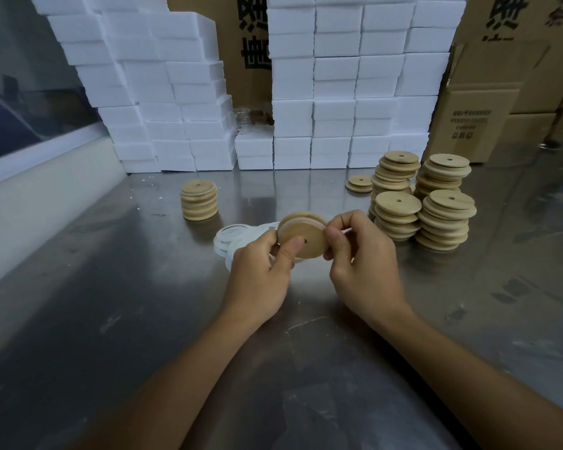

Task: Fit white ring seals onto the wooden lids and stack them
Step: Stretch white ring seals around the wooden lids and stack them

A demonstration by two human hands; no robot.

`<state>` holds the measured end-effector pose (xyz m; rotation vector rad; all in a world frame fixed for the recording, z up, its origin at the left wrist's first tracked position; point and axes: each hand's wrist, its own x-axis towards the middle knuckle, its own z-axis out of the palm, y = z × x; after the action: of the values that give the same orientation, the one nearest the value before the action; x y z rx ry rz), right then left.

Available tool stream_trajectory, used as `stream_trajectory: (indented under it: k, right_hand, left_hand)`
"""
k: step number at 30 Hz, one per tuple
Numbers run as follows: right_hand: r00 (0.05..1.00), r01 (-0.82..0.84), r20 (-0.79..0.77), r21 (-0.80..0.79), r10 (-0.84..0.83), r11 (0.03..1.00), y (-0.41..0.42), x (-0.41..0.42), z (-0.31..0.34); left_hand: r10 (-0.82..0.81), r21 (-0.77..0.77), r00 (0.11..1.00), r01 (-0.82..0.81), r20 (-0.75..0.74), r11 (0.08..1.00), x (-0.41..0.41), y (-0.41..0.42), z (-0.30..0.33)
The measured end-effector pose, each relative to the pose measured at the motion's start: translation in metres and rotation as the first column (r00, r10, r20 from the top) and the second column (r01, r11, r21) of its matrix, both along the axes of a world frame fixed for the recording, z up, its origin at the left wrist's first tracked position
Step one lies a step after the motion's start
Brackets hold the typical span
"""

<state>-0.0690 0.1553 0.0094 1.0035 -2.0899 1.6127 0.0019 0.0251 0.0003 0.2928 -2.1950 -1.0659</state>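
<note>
Two Hands, One Lid

Two white box piles [163, 92] stand at the back of our shiny counter [111, 287]. On the left sits a short stack [199, 200] of wooden lids with white rings on them. Loose ring seals [231, 237] lie just behind our left hand [260, 277]. We hold one wooden lid [301, 237] up between both hands. Our left grip pinches it, thumb on its flat face. Our right hand [363, 267] pinches a white ring [306, 221] at the lid's edge. Four tall bare stacks [424, 203] stand on the right.
</note>
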Motion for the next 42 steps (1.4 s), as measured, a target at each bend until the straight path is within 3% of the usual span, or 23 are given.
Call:
stream_trajectory:
  k: [6,10,13,16,20,26,30,33,37,42]
  right_hand:
    - [0.961,0.046,-0.277,0.107,-0.014,0.993,0.003,0.000,0.006]
    - [0.958,0.064,-0.286,0.115,-0.029,0.991,0.003,-0.002,0.006]
    - [0.982,0.049,-0.183,0.047,-0.040,0.998,0.003,-0.002,0.005]
    - [0.998,-0.028,0.049,-0.072,0.032,0.997,0.002,0.001,0.006]
    - [0.903,-0.107,0.376,-0.266,0.205,0.958,-0.004,0.005,0.006]
    - [0.791,-0.043,0.552,-0.378,0.263,0.925,-0.004,0.001,0.006]
    - [0.756,-0.011,0.609,-0.354,0.239,0.935,-0.004,-0.001,0.005]
    - [0.743,0.005,0.642,-0.286,0.187,0.958,-0.004,-0.001,0.005]
    - [0.749,0.009,0.647,-0.228,0.144,0.974,-0.003,-0.002,0.005]
    - [0.769,-0.021,0.624,-0.191,0.138,0.981,-0.005,0.001,0.004]
  left_hand:
    - [0.084,-0.152,0.996,-0.078,0.033,0.985,-0.001,0.000,-0.003]
    - [0.111,-0.196,0.993,-0.103,0.027,0.975,-0.001,-0.001,-0.004]
    - [0.093,-0.163,0.996,-0.092,-0.002,0.982,0.000,-0.001,-0.001]
    - [0.065,-0.080,0.996,-0.069,-0.056,0.994,0.002,-0.002,0.002]
    - [0.011,0.055,0.997,-0.007,-0.073,0.998,0.000,-0.005,0.000]
    - [-0.093,0.197,0.993,0.107,-0.078,0.974,-0.002,-0.004,-0.004]
    - [-0.135,0.260,0.988,0.150,-0.075,0.954,-0.003,-0.006,-0.005]
    - [-0.052,0.363,0.992,0.091,-0.115,0.928,-0.003,-0.018,-0.001]
    - [0.220,0.591,0.965,-0.094,-0.145,0.801,-0.001,-0.059,0.006]
    - [0.243,0.868,0.948,0.062,-0.206,0.493,0.000,-0.113,0.008]
